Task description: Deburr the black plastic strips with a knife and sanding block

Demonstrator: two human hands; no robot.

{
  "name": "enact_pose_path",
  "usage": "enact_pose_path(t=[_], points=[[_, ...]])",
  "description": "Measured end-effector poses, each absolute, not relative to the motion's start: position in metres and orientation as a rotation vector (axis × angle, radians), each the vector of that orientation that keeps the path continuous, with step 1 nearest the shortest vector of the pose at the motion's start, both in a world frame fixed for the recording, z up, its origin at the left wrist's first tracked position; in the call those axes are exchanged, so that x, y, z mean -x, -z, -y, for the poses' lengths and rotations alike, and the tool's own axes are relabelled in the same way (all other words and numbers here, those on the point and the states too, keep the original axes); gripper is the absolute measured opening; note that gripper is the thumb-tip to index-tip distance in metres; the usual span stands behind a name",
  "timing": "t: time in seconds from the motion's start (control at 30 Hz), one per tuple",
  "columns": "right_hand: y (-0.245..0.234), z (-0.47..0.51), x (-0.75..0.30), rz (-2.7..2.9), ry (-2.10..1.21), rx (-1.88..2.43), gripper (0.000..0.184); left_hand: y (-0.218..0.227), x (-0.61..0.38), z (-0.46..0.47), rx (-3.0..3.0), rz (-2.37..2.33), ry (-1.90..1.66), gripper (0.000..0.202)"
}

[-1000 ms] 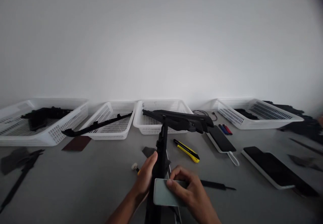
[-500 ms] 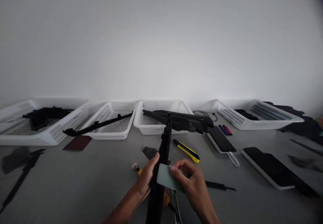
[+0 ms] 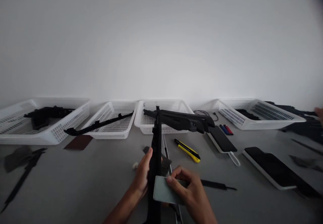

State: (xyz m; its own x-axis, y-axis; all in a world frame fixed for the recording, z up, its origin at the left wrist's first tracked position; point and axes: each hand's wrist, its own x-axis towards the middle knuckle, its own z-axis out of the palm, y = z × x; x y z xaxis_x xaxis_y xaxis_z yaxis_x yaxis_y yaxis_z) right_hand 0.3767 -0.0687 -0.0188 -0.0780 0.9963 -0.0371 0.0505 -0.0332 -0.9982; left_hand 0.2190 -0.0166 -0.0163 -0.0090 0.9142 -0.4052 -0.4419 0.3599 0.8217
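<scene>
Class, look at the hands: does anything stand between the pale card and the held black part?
Nothing visible does. The right hand holds the pale card overlapping the held black part in the left hand; contact is unclear.

Strip, one: long, narrow, black, with small projections towards its far end [image 3: 156,146]; near centre, lengthwise near to far, held in the left hand [image 3: 143,175].

Card, one: flat, pale grey-green, corners rounded [image 3: 163,191]; pinched in the right hand [image 3: 189,190], its left end overlapping the strip.
</scene>
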Motion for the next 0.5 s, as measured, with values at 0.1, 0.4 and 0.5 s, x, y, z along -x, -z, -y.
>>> enact_pose_path(t=[0.1, 0.4, 0.5], points=[[0.017, 0.068, -0.382, 1.294, -1.277, 1.229, 0.053, 0.019, -0.221, 0.017, -0.568, -1.125, -1.130, 0.071], [0.018, 0.065, -0.366, 1.283, -1.286, 1.121, 0.054, 0.022, -0.215, 0.022, -0.800, -1.212, -1.186, 0.049], [0.022, 0.066, -0.372, 1.253, -1.240, 1.201, 0.056, 0.022, -0.214, 0.020, -0.710, -1.167, -1.135, 0.062]])
